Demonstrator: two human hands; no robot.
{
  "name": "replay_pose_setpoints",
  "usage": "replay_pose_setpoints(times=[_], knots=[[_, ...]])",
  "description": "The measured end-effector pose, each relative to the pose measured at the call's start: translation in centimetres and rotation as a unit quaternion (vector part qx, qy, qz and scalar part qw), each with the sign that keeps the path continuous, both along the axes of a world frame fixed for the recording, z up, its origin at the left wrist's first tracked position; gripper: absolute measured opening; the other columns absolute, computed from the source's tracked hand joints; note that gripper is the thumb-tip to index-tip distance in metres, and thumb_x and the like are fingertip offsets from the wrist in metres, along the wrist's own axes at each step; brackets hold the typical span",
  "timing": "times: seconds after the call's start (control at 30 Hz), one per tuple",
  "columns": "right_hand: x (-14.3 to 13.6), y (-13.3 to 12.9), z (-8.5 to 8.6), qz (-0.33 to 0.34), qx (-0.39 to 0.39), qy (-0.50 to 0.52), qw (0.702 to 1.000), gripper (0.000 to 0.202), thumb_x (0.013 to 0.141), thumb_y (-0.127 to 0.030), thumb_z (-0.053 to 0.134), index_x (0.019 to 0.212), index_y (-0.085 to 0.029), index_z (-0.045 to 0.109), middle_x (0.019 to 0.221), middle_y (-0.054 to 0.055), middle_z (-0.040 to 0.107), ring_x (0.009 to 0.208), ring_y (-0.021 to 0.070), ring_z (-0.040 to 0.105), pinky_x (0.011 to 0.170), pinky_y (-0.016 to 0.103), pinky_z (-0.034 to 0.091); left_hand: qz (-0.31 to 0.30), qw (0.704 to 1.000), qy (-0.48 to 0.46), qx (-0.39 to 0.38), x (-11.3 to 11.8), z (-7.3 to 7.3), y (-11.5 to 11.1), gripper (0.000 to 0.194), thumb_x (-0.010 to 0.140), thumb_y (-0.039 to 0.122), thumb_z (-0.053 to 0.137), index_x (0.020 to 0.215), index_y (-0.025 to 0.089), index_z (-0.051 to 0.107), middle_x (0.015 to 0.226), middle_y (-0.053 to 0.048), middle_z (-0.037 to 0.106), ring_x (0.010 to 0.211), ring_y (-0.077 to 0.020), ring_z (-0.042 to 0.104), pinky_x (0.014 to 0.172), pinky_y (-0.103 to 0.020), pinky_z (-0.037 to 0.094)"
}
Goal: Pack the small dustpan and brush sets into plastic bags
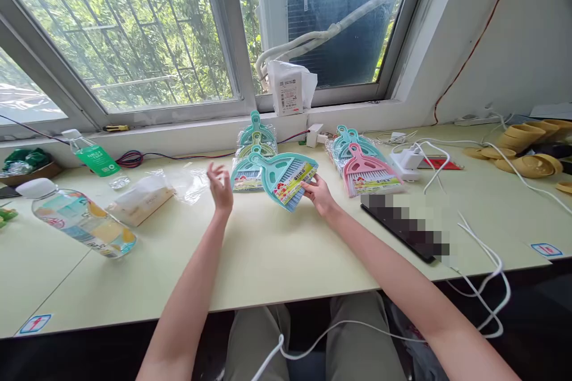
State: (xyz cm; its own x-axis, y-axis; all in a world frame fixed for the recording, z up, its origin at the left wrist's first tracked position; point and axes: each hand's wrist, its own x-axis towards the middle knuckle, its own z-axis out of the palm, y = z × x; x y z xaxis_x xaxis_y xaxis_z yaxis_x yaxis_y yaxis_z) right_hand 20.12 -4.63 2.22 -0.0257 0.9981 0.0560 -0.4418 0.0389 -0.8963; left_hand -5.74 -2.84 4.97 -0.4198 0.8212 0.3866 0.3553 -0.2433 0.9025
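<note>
My right hand (318,193) grips the lower edge of a teal dustpan-and-brush set (282,177) with a yellow printed label, lifted and tilted above the table. My left hand (220,186) is raised to the left of that set, its fingers apart and nothing in it. Behind the held set lies a pile of wrapped sets (248,180), teal and yellow-green, partly hidden. On the right, a pink set (370,174) rests on top of wrapped teal sets (353,141).
A large bottle (89,220), a tissue pack (142,197) and a green-labelled bottle (96,158) are on the left. A black device (397,226), a white charger (407,159) and loose cables lie on the right. A wrapped box (289,92) stands on the sill.
</note>
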Motion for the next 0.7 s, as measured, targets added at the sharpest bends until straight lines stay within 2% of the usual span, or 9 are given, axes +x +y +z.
replay_pose_setpoints(times=[0.07,0.13,0.17,0.23,0.3,0.4,0.5,0.57,0.7], knots=[[0.0,-0.1,0.1,0.009,0.006,-0.001,1.000,0.040,0.070,-0.021,0.071,0.105,-0.023,0.053,0.092,0.003,0.068,0.087,0.0183,0.068,0.084,0.036,0.056,-0.212,0.969,-0.085,-0.089,3.1,-0.3,-0.4,0.058,0.091,0.044,0.039,0.143,0.019,0.030,0.121,-0.014,0.060,0.116,-0.0279,0.053,0.097,-0.043,0.042],[0.2,0.1,0.2,0.018,0.001,-0.017,1.000,0.036,0.070,-0.020,0.070,0.103,-0.022,0.054,0.092,0.003,0.068,0.085,0.0170,0.068,0.083,0.034,0.056,-0.323,0.934,-0.106,-0.112,5.5,-1.0,-1.0,0.057,0.086,0.044,0.051,0.137,0.022,0.040,0.125,-0.011,0.058,0.112,-0.0271,0.056,0.093,-0.040,0.046],[0.3,0.3,0.2,0.021,-0.006,-0.033,0.999,0.034,0.071,-0.020,0.069,0.101,-0.022,0.055,0.092,0.003,0.069,0.084,0.0166,0.068,0.082,0.033,0.056,-0.338,0.928,-0.117,-0.105,6.3,-1.3,-1.3,0.058,0.084,0.043,0.056,0.137,0.024,0.040,0.128,-0.009,0.056,0.113,-0.0268,0.055,0.091,-0.039,0.048],[0.9,0.9,0.2,0.017,-0.029,-0.102,0.994,0.025,0.073,-0.020,0.068,0.096,-0.019,0.057,0.089,0.005,0.069,0.077,0.0171,0.068,0.077,0.034,0.057,-0.321,0.935,-0.133,-0.078,7.1,-2.0,-1.7,0.058,0.082,0.040,0.059,0.136,0.027,0.042,0.132,-0.007,0.054,0.117,-0.0265,0.053,0.092,-0.038,0.047],[1.7,1.5,0.1,-0.025,-0.037,-0.241,0.970,0.015,0.077,-0.024,0.064,0.090,-0.018,0.061,0.081,0.006,0.068,0.069,0.0190,0.068,0.073,0.037,0.056,-0.255,0.956,-0.139,-0.044,6.9,-2.2,-1.5,0.051,0.084,0.039,0.057,0.132,0.027,0.046,0.133,-0.005,0.053,0.124,-0.0261,0.047,0.099,-0.038,0.042],[3.3,2.3,0.0,-0.138,-0.001,-0.493,0.859,0.012,0.082,-0.029,0.059,0.084,-0.019,0.066,0.076,0.009,0.068,0.075,0.0241,0.067,0.076,0.040,0.052,-0.146,0.979,-0.144,-0.016,5.3,-1.9,-0.7,0.037,0.085,0.039,0.055,0.119,0.024,0.057,0.130,-0.005,0.055,0.131,-0.0266,0.039,0.107,-0.036,0.033],[4.9,2.4,-0.1,-0.212,0.027,-0.619,0.755,0.014,0.084,-0.029,0.059,0.089,-0.019,0.068,0.084,0.014,0.068,0.094,0.0282,0.064,0.085,0.041,0.046,-0.166,0.975,-0.144,-0.031,4.0,-1.4,0.0,0.029,0.083,0.041,0.056,0.100,0.020,0.066,0.112,-0.007,0.063,0.121,-0.0284,0.047,0.101,-0.035,0.037],[5.5,2.3,0.0,-0.245,0.033,-0.625,0.741,0.023,0.086,-0.030,0.058,0.103,-0.016,0.066,0.090,0.018,0.067,0.099,0.0297,0.062,0.086,0.042,0.045,-0.218,0.967,-0.130,-0.036,3.8,-1.2,0.0,0.028,0.082,0.043,0.056,0.090,0.019,0.067,0.099,-0.007,0.066,0.109,-0.0269,0.054,0.095,-0.034,0.040],[5.2,1.5,0.8,-0.295,0.106,-0.572,0.758,0.042,0.088,-0.032,0.056,0.127,-0.018,0.053,0.109,0.019,0.058,0.097,0.0270,0.061,0.081,0.037,0.046,-0.271,0.956,-0.102,-0.039,4.7,-1.3,-0.6,0.029,0.079,0.045,0.057,0.080,0.018,0.067,0.081,-0.004,0.064,0.090,-0.0230,0.057,0.086,-0.032,0.042]])
